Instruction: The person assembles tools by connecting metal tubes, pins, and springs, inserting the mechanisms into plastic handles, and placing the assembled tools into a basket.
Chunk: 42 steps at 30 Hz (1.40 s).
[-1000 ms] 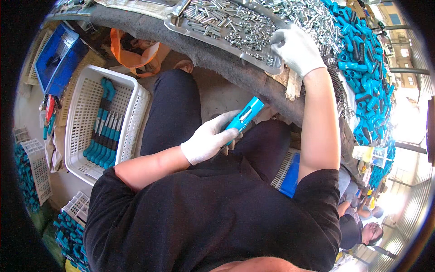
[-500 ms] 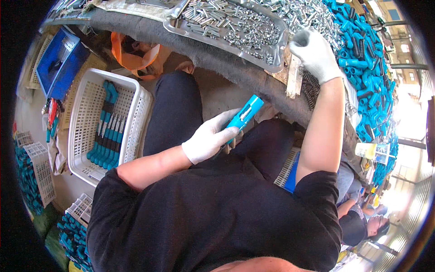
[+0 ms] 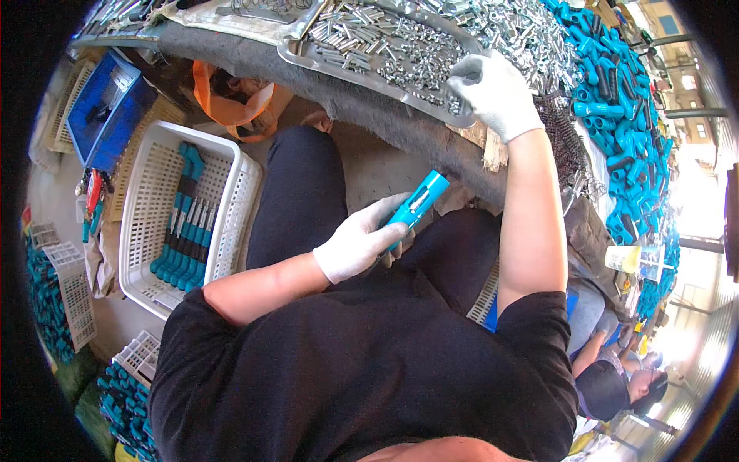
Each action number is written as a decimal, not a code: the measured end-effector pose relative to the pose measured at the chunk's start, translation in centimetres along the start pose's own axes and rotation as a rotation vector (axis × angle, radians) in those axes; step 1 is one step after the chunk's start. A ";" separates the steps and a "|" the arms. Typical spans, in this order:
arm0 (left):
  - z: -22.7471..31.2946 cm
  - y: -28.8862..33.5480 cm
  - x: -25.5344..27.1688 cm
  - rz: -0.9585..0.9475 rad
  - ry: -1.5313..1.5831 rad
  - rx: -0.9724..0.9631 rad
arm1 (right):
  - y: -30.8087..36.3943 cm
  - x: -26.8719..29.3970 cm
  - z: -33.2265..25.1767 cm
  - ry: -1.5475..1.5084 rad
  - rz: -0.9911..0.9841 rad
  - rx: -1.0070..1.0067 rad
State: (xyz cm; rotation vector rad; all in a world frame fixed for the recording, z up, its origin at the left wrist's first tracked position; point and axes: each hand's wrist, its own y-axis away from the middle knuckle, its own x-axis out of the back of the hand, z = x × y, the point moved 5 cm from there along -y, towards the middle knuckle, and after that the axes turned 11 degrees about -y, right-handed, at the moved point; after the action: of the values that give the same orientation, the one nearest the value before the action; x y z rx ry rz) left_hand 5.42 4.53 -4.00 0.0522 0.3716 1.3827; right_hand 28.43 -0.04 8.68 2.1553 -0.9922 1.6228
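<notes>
My left hand, in a white glove, is wrapped round a teal plastic tool handle. The handle is tubular, with a slot in its side, and tilts up to the right above my lap. My right hand, gloved as well, is over the right end of a grey tray. Its fingers are curled toward the thumb, and whatever may be between them is hidden. Small metal fittings lie just left of these fingertips. Short metal pins fill the tray's left part.
A white plastic basket at my left holds several teal-and-black tools. Behind it stands a blue bin. An orange bag hangs under the bench edge. Teal housings are heaped at the right. Another person sits at the far right.
My right hand has moved left, from the loose metal parts beside the tray to above the tray's right end. My left hand keeps its hold on the teal handle, almost still.
</notes>
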 end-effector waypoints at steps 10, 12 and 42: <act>-0.5 -0.5 0.2 0.002 -0.030 -0.021 | 1.4 0.6 -0.8 -0.138 -0.124 0.042; -0.3 -0.6 0.1 0.001 -0.036 -0.019 | 1.5 0.5 -1.4 -0.158 -0.167 0.093; 1.4 0.3 -1.0 0.077 0.097 0.028 | 0.1 -1.3 -4.5 0.186 -0.225 0.168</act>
State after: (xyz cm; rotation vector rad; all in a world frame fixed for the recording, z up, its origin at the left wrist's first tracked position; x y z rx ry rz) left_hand 5.36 3.84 -2.41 0.0226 0.4742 1.4600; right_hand 24.84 2.92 9.01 2.0821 -0.5554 1.8082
